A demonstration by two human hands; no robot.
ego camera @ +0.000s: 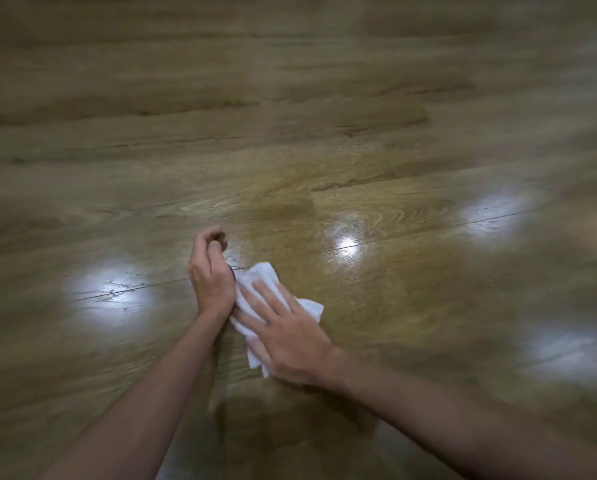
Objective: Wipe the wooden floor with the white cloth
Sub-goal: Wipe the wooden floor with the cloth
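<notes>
A crumpled white cloth [266, 277] lies on the wooden floor [290, 133] just below the middle of the view. My right hand [286, 332] rests flat on top of it with fingers spread, pressing it to the boards and covering most of it. My left hand [210, 271] hovers right beside the cloth's left edge, fingers curled loosely inward, holding nothing that I can see. Both bare forearms reach in from the bottom of the frame.
Brown plank flooring with visible seams fills the whole view. Several bright glare spots from ceiling lights reflect on it, at the left [112, 292], centre [347, 244] and right [494, 216]. The edges of the picture are blurred.
</notes>
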